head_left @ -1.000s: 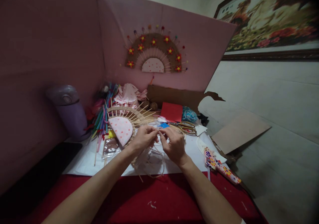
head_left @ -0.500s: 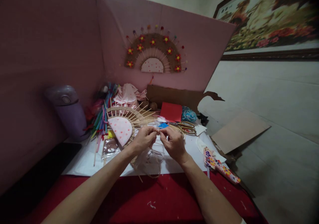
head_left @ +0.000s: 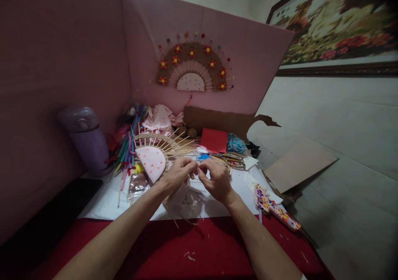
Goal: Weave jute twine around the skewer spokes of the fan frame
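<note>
**Left hand [head_left: 182, 172] and right hand [head_left: 217, 178] pinched nearly tip to tip**

Both hands closed at fingertips, apparently on a thin straw-coloured twine strand [head_left: 190, 222]; the held bit is too small to make out. Its slack trails at 6 o'clock from the fingers, near the front edge of the white paper sheet [head_left: 236, 207] on the red-covered counter [head_left: 149, 249]. Change: the slack's round loop, clear a second ago, has flattened and slid towards 7 o'clock; hands hardly shifted. Likely meaning: fine work on the strand is under way, not finished. Fan of pale wooden sticks with woven arc [head_left: 154, 135] and pink-dotted white half-disc [head_left: 152, 163] at 10 o'clock; contact with left hand unclear. Gold-handled scissors [head_left: 235, 160] at 2 o'clock, lying free.
</note>
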Action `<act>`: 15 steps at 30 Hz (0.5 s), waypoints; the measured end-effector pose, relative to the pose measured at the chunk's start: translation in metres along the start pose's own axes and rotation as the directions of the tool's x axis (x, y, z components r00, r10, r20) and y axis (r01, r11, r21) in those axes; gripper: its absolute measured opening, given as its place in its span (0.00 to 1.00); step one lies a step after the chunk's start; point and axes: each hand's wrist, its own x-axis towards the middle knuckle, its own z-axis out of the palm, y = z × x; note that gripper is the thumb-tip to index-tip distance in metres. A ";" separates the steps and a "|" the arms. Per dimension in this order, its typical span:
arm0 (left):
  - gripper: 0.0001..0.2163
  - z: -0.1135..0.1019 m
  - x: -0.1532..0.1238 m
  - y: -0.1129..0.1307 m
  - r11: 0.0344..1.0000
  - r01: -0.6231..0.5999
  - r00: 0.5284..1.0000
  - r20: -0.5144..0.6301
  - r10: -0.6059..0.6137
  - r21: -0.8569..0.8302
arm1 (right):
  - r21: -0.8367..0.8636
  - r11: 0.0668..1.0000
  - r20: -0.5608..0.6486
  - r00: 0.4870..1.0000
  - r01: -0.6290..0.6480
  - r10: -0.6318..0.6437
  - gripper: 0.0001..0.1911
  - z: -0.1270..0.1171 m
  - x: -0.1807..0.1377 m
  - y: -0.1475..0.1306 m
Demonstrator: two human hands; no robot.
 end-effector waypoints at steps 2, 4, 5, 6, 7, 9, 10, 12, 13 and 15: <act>0.14 -0.001 0.000 0.000 0.998 -0.023 0.999 0.022 0.024 -0.050 | 0.036 0.999 0.031 0.999 0.011 -0.012 0.05 0.000 0.000 0.000; 0.14 -0.002 -0.001 -0.002 0.995 -0.041 0.999 0.028 0.044 -0.093 | 0.067 0.998 0.029 1.000 -0.003 0.001 0.05 0.001 0.000 -0.001; 0.13 -0.002 0.000 -0.003 0.993 -0.047 0.998 0.024 0.050 -0.109 | 0.076 0.997 0.018 1.000 -0.021 0.020 0.05 0.001 0.000 -0.002; 0.13 -0.003 0.000 -0.004 0.992 -0.050 0.999 0.012 0.052 -0.118 | 0.083 0.996 0.005 0.999 -0.044 0.044 0.05 0.002 0.000 -0.002; 0.12 -0.003 0.001 -0.005 0.992 -0.051 0.999 -0.004 0.051 -0.120 | 0.092 0.993 -0.006 0.998 -0.068 0.068 0.05 0.003 0.000 -0.002; 0.10 -0.003 0.003 -0.007 0.993 -0.060 0.997 -0.044 0.056 -0.100 | 0.124 0.986 -0.012 0.994 -0.110 0.113 0.05 0.005 0.000 -0.003; 0.10 -0.003 0.003 -0.007 0.995 -0.066 0.996 -0.062 0.062 -0.075 | 0.147 0.981 -0.009 0.991 -0.128 0.131 0.05 0.007 -0.001 -0.003; 0.09 -0.002 0.004 -0.008 0.996 -0.085 0.993 -0.087 0.082 -0.026 | 0.200 0.966 -0.003 0.986 -0.161 0.165 0.06 0.010 -0.002 -0.003; 0.09 -0.001 0.004 -0.008 0.996 -0.087 0.992 -0.093 0.085 -0.019 | 0.228 0.957 -0.002 0.983 -0.178 0.183 0.06 0.012 -0.002 -0.002; 0.09 0.003 0.003 -0.007 0.995 -0.074 0.993 -0.102 0.066 -0.074 | 0.291 0.933 -0.001 0.975 -0.210 0.220 0.06 0.015 -0.003 -0.001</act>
